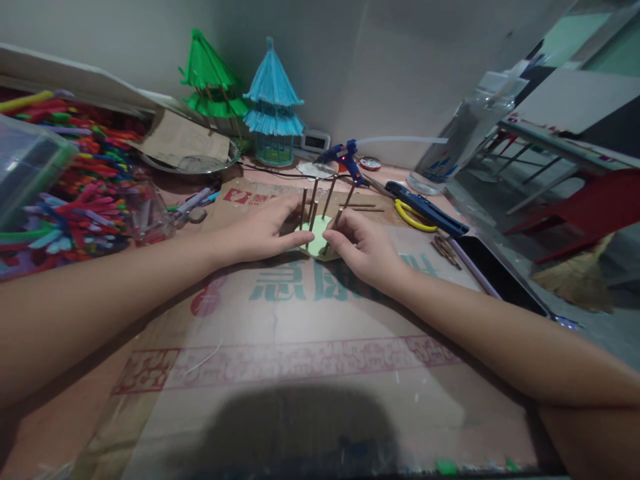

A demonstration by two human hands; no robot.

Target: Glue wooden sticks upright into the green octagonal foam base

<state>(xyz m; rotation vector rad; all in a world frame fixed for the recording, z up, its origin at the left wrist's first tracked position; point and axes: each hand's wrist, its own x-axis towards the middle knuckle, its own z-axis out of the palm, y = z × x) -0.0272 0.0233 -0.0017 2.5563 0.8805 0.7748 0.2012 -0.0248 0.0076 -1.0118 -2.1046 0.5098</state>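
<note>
A pale green disc (318, 241) bristling with thin upright brown sticks (303, 203) was seen on the cardboard sheet (300, 333). It was steadied by the flattened left hand (265, 230), while one stick (334, 227) was pinched by the right hand (363, 248).

Pale green disc (317, 241) with brown sticks (303, 203), blue glue gun (345, 159), green pagoda (210, 83) beside light-blue pagoda (273, 100), yellow-handled pliers (425, 212), multicoloured pipe cleaners (85, 180).

I am reading large teal Chinese characters on the flattened cardboard sheet (320, 333), partly hidden and hard to make out. A red logo patch (239, 196) is showing near its far edge, possibly a "7".
</note>
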